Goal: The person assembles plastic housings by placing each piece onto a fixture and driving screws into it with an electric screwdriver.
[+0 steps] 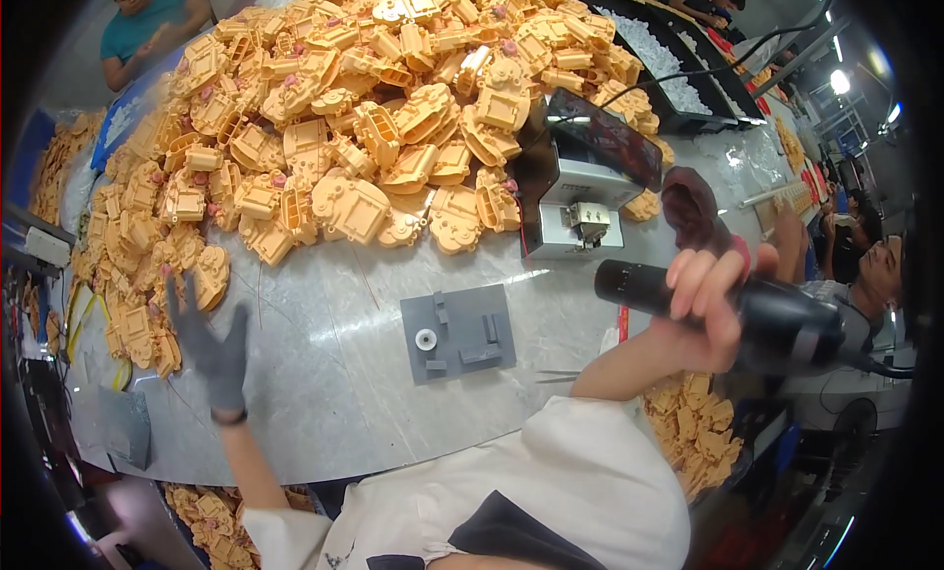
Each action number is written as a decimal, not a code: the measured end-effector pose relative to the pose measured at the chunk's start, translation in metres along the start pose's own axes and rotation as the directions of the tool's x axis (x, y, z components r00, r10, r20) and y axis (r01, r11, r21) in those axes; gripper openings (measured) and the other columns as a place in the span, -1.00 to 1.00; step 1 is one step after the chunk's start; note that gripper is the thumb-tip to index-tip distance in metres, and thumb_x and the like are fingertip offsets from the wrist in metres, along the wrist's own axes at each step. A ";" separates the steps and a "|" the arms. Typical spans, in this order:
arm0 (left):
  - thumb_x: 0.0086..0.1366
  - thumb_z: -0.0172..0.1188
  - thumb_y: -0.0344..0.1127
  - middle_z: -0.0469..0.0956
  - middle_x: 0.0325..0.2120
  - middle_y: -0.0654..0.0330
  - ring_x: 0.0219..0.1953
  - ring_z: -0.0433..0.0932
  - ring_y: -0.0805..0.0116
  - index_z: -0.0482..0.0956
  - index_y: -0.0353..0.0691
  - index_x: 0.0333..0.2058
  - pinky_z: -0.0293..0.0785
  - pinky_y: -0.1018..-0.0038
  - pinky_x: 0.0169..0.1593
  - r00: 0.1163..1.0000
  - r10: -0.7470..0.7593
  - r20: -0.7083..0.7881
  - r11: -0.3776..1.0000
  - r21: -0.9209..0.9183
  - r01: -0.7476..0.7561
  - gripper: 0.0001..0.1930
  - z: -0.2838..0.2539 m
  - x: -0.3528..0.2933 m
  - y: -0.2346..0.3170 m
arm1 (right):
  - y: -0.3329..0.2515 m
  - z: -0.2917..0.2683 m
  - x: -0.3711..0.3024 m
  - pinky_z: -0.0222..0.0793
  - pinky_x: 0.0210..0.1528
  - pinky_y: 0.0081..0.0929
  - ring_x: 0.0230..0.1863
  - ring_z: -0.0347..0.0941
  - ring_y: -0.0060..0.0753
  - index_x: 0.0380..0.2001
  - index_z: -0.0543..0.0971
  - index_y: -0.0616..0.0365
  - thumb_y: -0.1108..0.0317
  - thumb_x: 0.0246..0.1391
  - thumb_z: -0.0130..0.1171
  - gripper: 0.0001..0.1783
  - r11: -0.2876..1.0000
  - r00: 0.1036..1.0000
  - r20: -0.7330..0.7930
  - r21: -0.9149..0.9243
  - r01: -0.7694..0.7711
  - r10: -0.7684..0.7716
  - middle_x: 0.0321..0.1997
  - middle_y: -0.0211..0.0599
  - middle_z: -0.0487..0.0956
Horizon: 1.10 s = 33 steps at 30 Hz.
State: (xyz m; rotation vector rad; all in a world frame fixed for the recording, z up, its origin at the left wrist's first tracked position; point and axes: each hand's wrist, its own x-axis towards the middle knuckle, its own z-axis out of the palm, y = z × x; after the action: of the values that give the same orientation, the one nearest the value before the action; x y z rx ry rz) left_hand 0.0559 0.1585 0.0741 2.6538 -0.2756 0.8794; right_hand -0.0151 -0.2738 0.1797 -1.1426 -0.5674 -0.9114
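Gripping black cylindrical tool (787, 326) in right hand (706, 304), fingers clamped around it, narrower end jutting left past them. Gloved left hand (216, 349): fingers spread apart, beside heap of light-orange plastic parts (351, 208); contact unclear. Gray fixture plate (455, 339) on counter (334, 408), between both hands' fingers. Black-and-silver machine (588, 184) beyond right fingers.

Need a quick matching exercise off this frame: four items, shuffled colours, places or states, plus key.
1. left hand
2. right hand
3. gray plate
4. plastic parts

A. lying on the table
B. orange, heaped up
C. gloved and open
D. wrapped around a black tool

Pairs: 1-C, 2-D, 3-A, 4-B
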 end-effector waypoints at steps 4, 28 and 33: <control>-0.14 0.34 0.09 0.05 0.20 -0.04 0.25 0.06 0.05 0.06 -0.10 0.23 -0.12 0.21 0.30 0.924 -0.226 0.308 0.903 0.423 0.080 -0.01 0.090 0.035 0.002 | 0.001 0.000 0.002 0.27 -0.40 -0.39 -0.67 0.26 -0.45 0.13 0.10 0.23 0.53 -0.21 -0.05 -0.29 0.999 0.999 0.036 0.039 -0.001 -0.001 -0.61 -0.35 0.31; -0.19 0.30 0.02 0.23 0.05 -0.03 0.08 0.26 0.00 0.30 -0.02 0.05 0.30 0.14 0.03 0.971 -0.212 0.105 0.957 0.224 0.185 -0.25 0.081 -0.006 0.023 | -0.026 -0.022 -0.001 0.11 -0.28 -0.40 -0.59 0.22 -0.52 -0.02 0.20 0.21 0.43 -0.11 -0.02 -0.50 0.985 0.995 0.082 0.167 0.036 -0.050 -0.55 -0.42 0.28; -0.16 0.24 -0.02 0.24 0.05 -0.07 0.06 0.32 0.00 0.27 0.08 0.10 0.31 0.22 0.06 0.870 -0.357 0.340 0.908 0.345 0.238 -0.26 0.090 0.007 0.019 | -0.037 -0.029 -0.005 0.12 -0.27 -0.40 -0.59 0.23 -0.53 -0.01 0.20 0.21 0.40 -0.09 -0.01 -0.50 0.979 0.994 0.106 0.203 0.001 -0.023 -0.55 -0.42 0.29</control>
State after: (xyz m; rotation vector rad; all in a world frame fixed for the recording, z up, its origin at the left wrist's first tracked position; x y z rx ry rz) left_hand 0.1047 0.1074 0.0152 3.0231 0.1965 0.2909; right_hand -0.0508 -0.3044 0.1846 -1.0086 -0.7391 -0.7857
